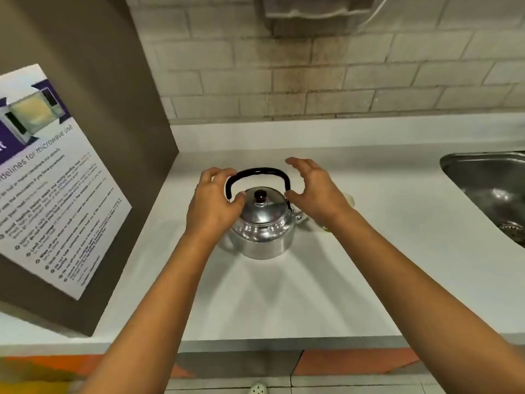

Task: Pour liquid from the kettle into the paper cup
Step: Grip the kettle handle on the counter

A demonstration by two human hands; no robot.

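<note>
A shiny metal kettle (262, 231) with a black arched handle and a dark lid knob stands upright on the white counter (284, 294). My left hand (213, 203) is curled around the left bend of the handle, thumb by the lid. My right hand (315, 191) hovers at the handle's right end with fingers spread, its thumb close to the handle's base. The paper cup (350, 199) stands just right of the kettle, mostly hidden behind my right hand and wrist; only a pale sliver of it shows.
A steel sink (494, 189) is sunk into the counter at the right. A brown panel with a microwave-guidelines poster (48, 177) walls off the left side. A tiled wall (312, 75) runs along the back. The counter's front edge is near my elbows.
</note>
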